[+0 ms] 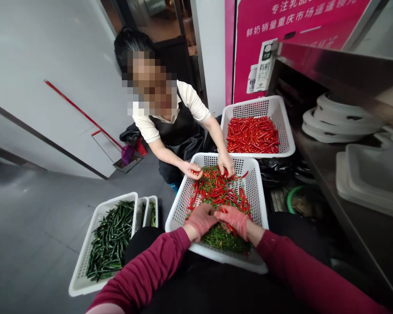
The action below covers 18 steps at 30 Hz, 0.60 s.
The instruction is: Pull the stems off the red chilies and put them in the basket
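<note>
My left hand (203,221) and my right hand (236,220), both in thin pinkish gloves, meet over the near half of a white perforated basket (261,196). My right fingers are closed around red chili peppers (230,228), whose ends stick out below the palm. The left fingers are pinched against the right fingertips, and what lies between them is hidden. Under my hands is a heap of thin green stems (221,241). Red chilies with green stems (216,189) fill the basket's far half.
Across from me, a co-worker (180,126) reaches into the same basket, holding red chilies. Behind it stands a basket (290,144) of red chilies. On my left is a basket (75,279) of dark green chilies. A metal shelf (327,174) bounds the right. A broom (127,155) leans left.
</note>
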Available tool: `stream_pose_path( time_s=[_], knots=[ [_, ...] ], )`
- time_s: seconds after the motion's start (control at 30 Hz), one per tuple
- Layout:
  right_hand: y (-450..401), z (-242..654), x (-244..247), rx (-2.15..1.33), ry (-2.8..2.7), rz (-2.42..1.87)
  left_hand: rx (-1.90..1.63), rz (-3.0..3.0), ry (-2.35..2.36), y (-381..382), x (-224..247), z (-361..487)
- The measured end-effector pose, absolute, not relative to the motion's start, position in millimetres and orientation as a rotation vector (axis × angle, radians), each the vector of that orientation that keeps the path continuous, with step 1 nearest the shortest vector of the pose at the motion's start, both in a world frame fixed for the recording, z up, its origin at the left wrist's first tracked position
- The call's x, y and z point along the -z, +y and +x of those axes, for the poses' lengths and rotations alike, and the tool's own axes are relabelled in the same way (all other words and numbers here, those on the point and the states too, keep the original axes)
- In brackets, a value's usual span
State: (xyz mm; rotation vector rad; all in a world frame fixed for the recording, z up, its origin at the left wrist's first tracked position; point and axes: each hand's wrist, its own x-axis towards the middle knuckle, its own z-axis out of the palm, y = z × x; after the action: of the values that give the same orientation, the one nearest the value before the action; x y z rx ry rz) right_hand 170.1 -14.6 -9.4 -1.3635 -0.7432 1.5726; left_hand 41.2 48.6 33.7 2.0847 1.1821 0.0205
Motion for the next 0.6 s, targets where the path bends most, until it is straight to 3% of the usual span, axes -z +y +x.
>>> stream_pose_path(
  time_s=[0.17, 0.3, 0.4, 0.5, 0.6],
  knots=[
    [-17, 178, 7, -1.500, -0.609, -1.384, -0.252, 1.912, 1.233, 32, -39, 44],
    [-14, 181, 0, -1.470, -0.627, -1.420, 0.082, 1.672, 1.133, 42, -43, 35],
    [-17, 179, -4, -1.455, -0.760, -1.422, 0.129, 1.559, 1.043, 39, -43, 30],
    [-25, 178, -4, -1.606, -0.773, -1.300, 0.059, 1.668, 0.913, 25, -45, 27],
    [-30, 181, -3, -1.867, -0.721, -1.106, 0.257, 1.862, 0.703, 15, -47, 27]
  ],
)
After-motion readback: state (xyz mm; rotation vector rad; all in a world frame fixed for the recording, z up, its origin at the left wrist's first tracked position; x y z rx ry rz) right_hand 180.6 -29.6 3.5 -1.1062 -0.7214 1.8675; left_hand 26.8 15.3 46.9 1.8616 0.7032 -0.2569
